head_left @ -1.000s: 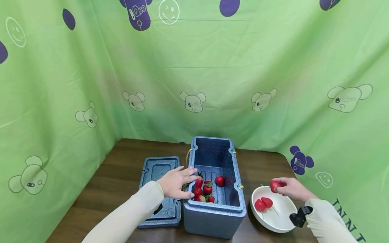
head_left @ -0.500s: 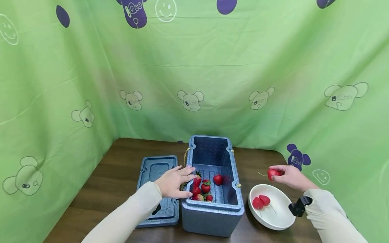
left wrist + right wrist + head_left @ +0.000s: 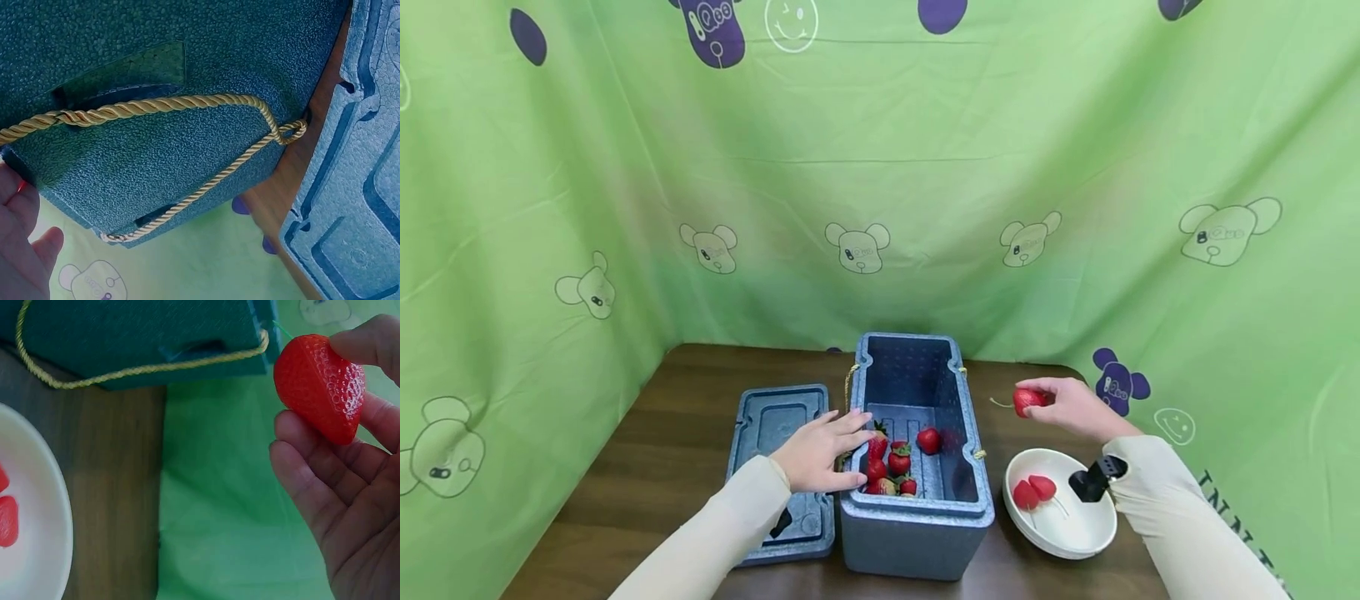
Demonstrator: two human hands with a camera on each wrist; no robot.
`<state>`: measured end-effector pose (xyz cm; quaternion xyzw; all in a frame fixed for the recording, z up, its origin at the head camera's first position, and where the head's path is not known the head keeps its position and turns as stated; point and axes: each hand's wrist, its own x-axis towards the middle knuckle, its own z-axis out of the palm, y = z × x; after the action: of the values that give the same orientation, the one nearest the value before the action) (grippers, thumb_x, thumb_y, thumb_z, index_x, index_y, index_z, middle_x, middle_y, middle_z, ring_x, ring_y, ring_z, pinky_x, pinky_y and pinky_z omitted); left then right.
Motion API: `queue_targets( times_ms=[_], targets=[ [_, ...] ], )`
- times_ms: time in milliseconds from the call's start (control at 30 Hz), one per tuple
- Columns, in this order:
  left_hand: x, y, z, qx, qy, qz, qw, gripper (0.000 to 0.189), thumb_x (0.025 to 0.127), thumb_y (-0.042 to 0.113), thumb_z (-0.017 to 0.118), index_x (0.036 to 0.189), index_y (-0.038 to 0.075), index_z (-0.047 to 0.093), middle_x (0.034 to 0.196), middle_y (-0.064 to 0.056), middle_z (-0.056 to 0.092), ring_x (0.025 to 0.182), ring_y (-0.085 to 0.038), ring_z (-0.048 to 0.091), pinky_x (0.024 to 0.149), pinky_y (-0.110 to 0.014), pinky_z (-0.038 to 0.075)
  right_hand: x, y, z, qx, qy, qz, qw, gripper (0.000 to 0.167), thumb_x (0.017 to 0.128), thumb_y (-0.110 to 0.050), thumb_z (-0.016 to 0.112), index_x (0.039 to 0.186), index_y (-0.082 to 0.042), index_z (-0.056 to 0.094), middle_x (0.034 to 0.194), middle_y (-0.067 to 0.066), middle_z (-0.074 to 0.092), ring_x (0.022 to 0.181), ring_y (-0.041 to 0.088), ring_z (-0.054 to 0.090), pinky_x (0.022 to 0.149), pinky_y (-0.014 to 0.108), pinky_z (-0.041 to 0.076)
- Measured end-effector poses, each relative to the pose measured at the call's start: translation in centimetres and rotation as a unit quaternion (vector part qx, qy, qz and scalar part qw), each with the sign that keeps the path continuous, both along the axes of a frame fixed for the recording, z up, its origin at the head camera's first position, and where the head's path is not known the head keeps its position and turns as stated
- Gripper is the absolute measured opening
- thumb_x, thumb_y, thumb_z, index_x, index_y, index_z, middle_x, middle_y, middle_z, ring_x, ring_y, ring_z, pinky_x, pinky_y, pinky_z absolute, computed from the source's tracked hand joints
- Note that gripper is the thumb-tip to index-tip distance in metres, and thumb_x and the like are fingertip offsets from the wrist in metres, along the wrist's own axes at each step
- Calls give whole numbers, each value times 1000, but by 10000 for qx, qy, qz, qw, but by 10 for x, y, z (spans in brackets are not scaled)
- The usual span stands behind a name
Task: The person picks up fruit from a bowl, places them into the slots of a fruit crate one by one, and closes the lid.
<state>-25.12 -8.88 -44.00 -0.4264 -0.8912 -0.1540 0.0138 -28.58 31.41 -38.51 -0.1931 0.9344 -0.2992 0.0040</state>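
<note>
The right hand pinches a red strawberry between thumb and fingers, in the air beyond the white bowl (two more red fruits lie in it) and right of the blue box; the left hand, fingers spread, rests on the box's left rim, near the strawberries inside

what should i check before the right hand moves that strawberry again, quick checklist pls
1. Held strawberry secure: ok, the right hand pinches it between thumb and fingers.
2. Box open: ok, its lid lies to the left.
3. Held strawberry over the box: not ok, it is right of it.
4. Left hand at the box: ok, at the left rim; how firmly it steadies it, cannot tell.
5. Bowl emptied: not ok, two red fruits lie inside.
</note>
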Motion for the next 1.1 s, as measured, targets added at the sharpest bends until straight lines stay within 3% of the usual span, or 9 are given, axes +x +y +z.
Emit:
queue_targets(
  times_ms=[200, 567, 900, 1100],
  targets=[
    [1, -3, 0, 50, -2, 70, 10000, 61, 90, 47, 52, 140, 11, 52, 150, -8, 39, 140, -24, 30, 111, -51, 24, -10, -22, 7, -183, 272, 6, 9995, 43, 80, -12, 67, 117, 7, 63, 88, 10, 69, 74, 12, 58, 65, 26, 49],
    [1, -4, -1, 309, 29, 139, 9994, 61, 89, 46, 53, 139, 11, 52, 150, -7, 39, 140, -24, 30, 111, -52, 24, -27, -65, 16, -330, 294, 373, 9983, 41, 79, -8, 68, 117, 9, 63, 92, 13, 69, 75, 15, 58, 66, 28, 49],
    [4, -1, -2, 508, -44, 238, 9984, 60, 89, 41, 56, 139, 9, 52, 149, -8, 40, 140, -24, 31, 111, -53, 25, -35, -102, 24, -198, -47, 768, 9968, 42, 81, -9, 66, 119, 8, 62, 96, 15, 69, 72, 16, 54, 63, 28, 47],
    [4, 2, -6, 558, -254, 139, 9980, 61, 89, 42, 55, 140, 8, 51, 150, -10, 39, 140, -26, 30, 111, -52, 25, -36, -119, 28, 40, -95, 976, 9952, 40, 83, -12, 68, 119, 6, 63, 105, 18, 67, 80, 20, 59, 70, 31, 52]
  ],
)
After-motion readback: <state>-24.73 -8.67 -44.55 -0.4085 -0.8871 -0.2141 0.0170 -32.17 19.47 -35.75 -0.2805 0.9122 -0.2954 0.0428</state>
